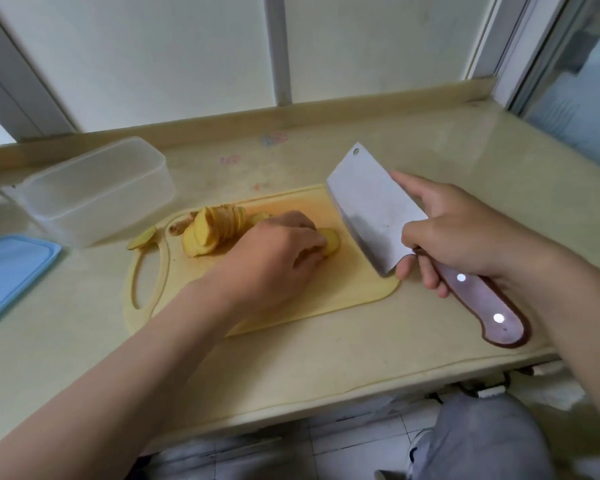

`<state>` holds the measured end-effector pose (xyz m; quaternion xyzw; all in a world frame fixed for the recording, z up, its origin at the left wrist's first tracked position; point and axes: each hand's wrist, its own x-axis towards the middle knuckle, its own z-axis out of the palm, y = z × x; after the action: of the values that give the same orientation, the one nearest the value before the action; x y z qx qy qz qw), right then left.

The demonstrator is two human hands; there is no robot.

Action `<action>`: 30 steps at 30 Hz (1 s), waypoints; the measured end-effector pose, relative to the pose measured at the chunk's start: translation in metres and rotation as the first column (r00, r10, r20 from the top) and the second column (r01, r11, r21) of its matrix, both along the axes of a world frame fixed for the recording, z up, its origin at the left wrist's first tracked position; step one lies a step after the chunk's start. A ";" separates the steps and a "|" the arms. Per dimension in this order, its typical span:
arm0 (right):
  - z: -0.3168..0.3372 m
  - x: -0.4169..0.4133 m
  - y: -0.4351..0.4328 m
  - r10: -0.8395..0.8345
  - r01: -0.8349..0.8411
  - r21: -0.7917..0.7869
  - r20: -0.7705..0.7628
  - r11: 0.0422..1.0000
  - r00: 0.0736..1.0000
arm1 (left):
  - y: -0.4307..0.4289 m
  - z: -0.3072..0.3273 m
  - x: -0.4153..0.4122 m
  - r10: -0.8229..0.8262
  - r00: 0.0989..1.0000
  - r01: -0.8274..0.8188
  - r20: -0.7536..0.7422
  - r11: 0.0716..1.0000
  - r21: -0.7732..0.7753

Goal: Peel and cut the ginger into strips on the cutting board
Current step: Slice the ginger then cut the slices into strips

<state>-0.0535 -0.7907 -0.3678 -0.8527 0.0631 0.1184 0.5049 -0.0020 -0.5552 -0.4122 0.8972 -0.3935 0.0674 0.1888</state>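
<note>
Well, the ginger (215, 230) lies sliced in a fanned row at the far left of the cutting board (326, 299). My left hand (274, 258) curls over a few slices mid-board, pinching them. My right hand (465, 230) grips the cleaver (374, 209) by its handle, forefinger straight along the blade, over the board's right end. A clear tub (97, 192) and blue lid (11, 271) sit further left

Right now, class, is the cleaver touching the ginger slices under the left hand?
Apart. The head view shows bare cutting board between the cleaver and the ginger slices.
</note>
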 end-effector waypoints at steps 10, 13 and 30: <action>0.018 0.010 0.025 0.106 -0.113 -0.308 -0.037 0.945 0.994 | -0.011 -0.006 0.020 -0.225 0.969 0.225 0.102 0.974 0.009; 0.016 0.002 0.031 0.114 -0.101 -0.376 0.011 0.921 0.993 | -0.009 -0.014 0.022 -0.217 0.970 0.227 0.112 0.970 -0.084; 0.021 0.008 0.035 0.156 -0.166 -0.463 -0.060 0.871 0.986 | -0.009 -0.021 0.021 -0.180 0.966 0.210 0.184 0.964 -0.160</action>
<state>-0.0456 -0.7556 -0.3471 -0.9500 0.0240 0.1501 0.2729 0.0193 -0.5638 -0.4331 0.8245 -0.4871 0.1585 0.2405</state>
